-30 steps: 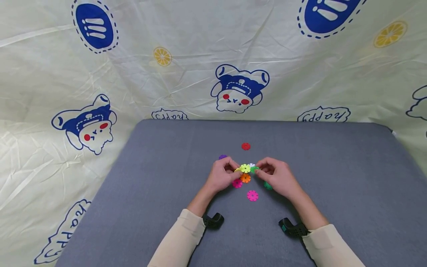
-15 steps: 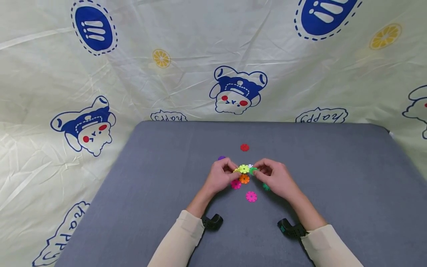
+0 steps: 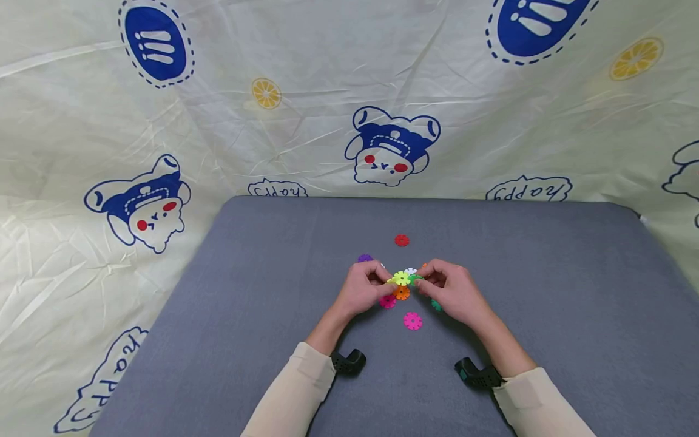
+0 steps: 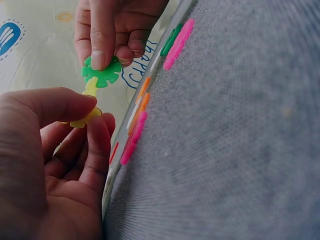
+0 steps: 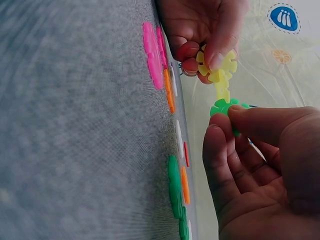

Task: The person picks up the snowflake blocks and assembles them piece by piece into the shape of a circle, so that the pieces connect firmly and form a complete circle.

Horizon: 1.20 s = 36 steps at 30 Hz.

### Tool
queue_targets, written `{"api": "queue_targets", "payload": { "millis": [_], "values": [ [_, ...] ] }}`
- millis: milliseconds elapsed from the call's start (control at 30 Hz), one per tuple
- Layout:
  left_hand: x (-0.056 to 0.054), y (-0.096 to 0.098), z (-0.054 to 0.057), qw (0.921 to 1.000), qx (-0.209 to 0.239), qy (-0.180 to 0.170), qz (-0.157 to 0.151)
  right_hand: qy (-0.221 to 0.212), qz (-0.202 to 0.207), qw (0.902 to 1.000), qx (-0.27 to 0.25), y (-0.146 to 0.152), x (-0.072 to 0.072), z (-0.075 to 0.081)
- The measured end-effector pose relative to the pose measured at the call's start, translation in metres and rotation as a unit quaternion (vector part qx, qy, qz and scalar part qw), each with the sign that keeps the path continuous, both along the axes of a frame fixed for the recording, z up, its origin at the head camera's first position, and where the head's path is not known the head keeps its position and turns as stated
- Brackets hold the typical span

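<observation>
In the wrist views, several notched plastic discs are joined between my two hands. My left hand (image 3: 361,290) pinches a yellow disc (image 4: 80,121) between thumb and fingers. Opposite it, the thumb and fingertips of my right hand (image 3: 457,292) pinch a green disc (image 4: 103,76). Between these sits a light yellow disc (image 3: 401,278), face-on in the head view and edge-on in the right wrist view (image 5: 222,89), slotted crosswise toward both. The fingers cover parts of the outer discs. The joined row is held above the table.
Loose discs lie on the grey table (image 3: 273,340): red (image 3: 401,241), purple (image 3: 364,258), white (image 3: 411,271), orange (image 3: 401,293), pink (image 3: 412,321), another pink (image 3: 388,301) and dark green (image 3: 436,305). A printed cloth (image 3: 317,139) hangs behind.
The hands keep their pinch on the discs and have shifted only slightly. More of the purple disc and an orange edge now show behind them.
</observation>
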<state>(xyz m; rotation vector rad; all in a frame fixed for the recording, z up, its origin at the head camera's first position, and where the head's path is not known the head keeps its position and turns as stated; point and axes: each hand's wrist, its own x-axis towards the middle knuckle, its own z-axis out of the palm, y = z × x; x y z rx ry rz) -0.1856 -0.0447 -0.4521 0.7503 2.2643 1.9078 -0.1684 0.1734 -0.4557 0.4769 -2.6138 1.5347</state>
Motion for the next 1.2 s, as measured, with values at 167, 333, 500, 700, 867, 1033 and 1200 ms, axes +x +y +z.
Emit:
{"api": "queue_targets", "payload": {
  "millis": [167, 333, 500, 700, 867, 1033, 1200],
  "values": [
    [-0.001, 0.000, 0.001, 1.0000, 0.002, 0.007, -0.007, 0.006, 0.009, 0.9999, 0.004, 0.000, 0.000, 0.001],
    [-0.006, 0.001, -0.005, 0.9998, -0.003, 0.012, -0.014, 0.001, 0.013, 0.9999, 0.003, 0.000, 0.000, 0.002],
    [-0.014, 0.002, -0.021, 0.9999, -0.015, -0.001, -0.006, 0.002, 0.009, 1.0000, 0.004, -0.003, 0.000, 0.004],
    [-0.015, 0.001, -0.024, 0.9979, 0.032, -0.045, -0.033, 0.001, 0.011, 0.9999, 0.000, -0.005, -0.003, 0.003],
    [-0.013, 0.002, -0.027, 0.9929, 0.062, -0.088, -0.050, 0.004, 0.016, 0.9999, 0.004, -0.004, 0.001, 0.001],
    [-0.009, 0.003, -0.018, 0.9901, 0.058, -0.119, -0.047, -0.006, 0.024, 0.9996, 0.009, -0.004, 0.003, 0.002],
    [-0.009, 0.003, -0.011, 0.9927, 0.048, -0.105, -0.037, -0.035, 0.002, 0.9980, 0.051, 0.003, -0.002, 0.008]
  ]
}}
